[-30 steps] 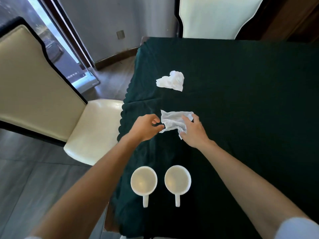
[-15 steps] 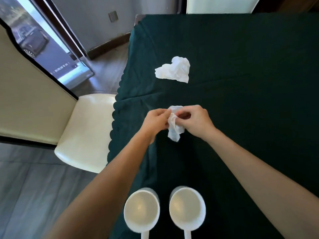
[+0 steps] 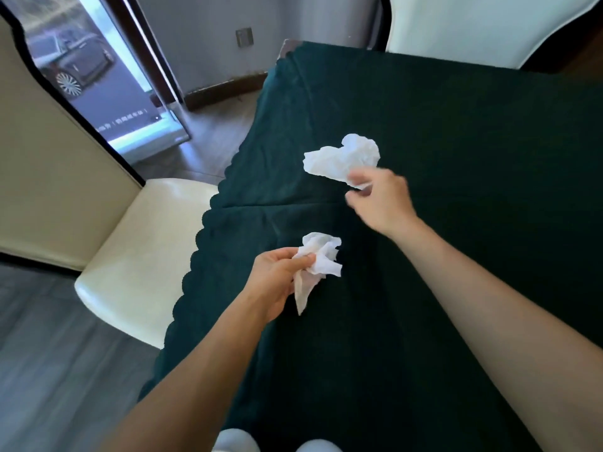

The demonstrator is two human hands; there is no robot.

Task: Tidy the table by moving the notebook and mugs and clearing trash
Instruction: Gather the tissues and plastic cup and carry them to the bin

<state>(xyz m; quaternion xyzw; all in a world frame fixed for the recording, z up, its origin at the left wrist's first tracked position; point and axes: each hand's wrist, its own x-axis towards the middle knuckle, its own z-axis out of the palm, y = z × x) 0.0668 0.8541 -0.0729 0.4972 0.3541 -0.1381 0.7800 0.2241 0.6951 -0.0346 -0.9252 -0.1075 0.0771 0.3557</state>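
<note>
Left hand (image 3: 277,282) pinches one tissue (image 3: 321,256); right hand (image 3: 381,199), grip spread, could knock the other tissue (image 3: 342,158) away.

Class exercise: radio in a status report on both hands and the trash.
Left hand shut on crumpled tissue. Right hand open, fingers at second tissue on the table. Nothing in the way.

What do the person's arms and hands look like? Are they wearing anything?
Both arms are bare from wrist to elbow, with no sleeves in view now. The left hand and right hand are bare too: no gloves, and no rings, watch or bracelets that I can see. The right hand looks a little blurred, so small details there are hard to tell.
</note>
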